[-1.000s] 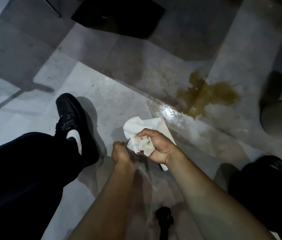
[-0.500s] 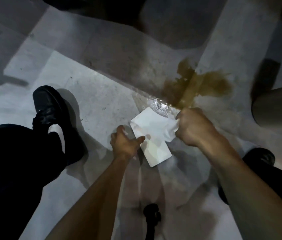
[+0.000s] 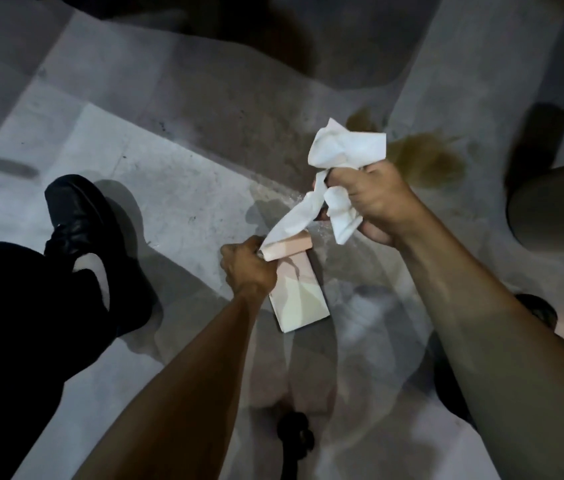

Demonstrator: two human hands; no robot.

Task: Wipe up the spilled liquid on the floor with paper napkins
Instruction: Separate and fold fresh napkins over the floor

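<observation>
A brown puddle of spilled liquid lies on the grey floor, partly hidden behind the napkins. My right hand grips a bunch of crumpled white paper napkins raised above the floor, just in front of the spill. One napkin strip stretches from that hand down to a pale pink napkin pack. My left hand holds the top end of the pack, lower and to the left of the right hand.
My black shoe and dark trouser leg stand at left; another dark shoe is at right. A rounded grey object sits at the right edge. A small black object lies near the bottom centre. Dark furniture shadows cross the top.
My right hand has pulled napkins up and away from the pack, now holding a bigger crumpled bunch higher near the spill. My left hand keeps hold of the pack.
</observation>
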